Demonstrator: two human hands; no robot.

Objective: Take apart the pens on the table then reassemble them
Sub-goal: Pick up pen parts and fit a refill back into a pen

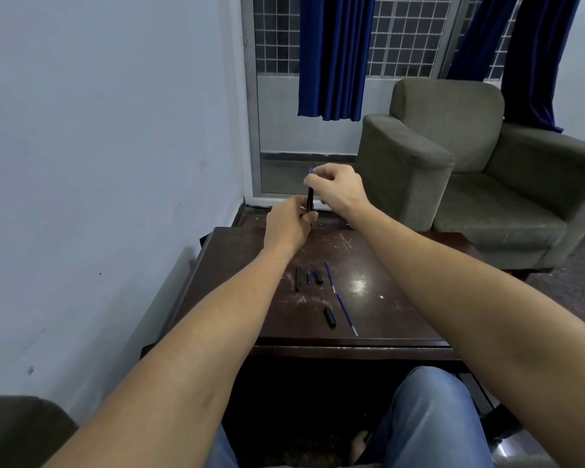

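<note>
my left hand [289, 224] and right hand [338, 189] are raised close together above the far edge of a dark, scratched desk [395, 319]. between them a black pen [310, 199] stands nearly upright, with a blue tip at its top. my left grip is curled round the pen's lower end. my right grip pinches its upper end, just under the blue tip.

loose pen parts lie on the desk below, nearer to me. a thin black piece [298, 279], a short blue piece [308, 278] and a short black piece [318, 276] lie side by side. just right of them lies a blue refill [330, 276]. closer to me, a second blue refill [347, 315] lies beside a stubby black piece [330, 317].

my left forearm hides the left part of the desk. a grey-green armchair [453, 163] stands beyond the desk on the right, blue curtains [335, 55] hang over a barred window behind, and a pale wall [98, 130] fills the left.
</note>
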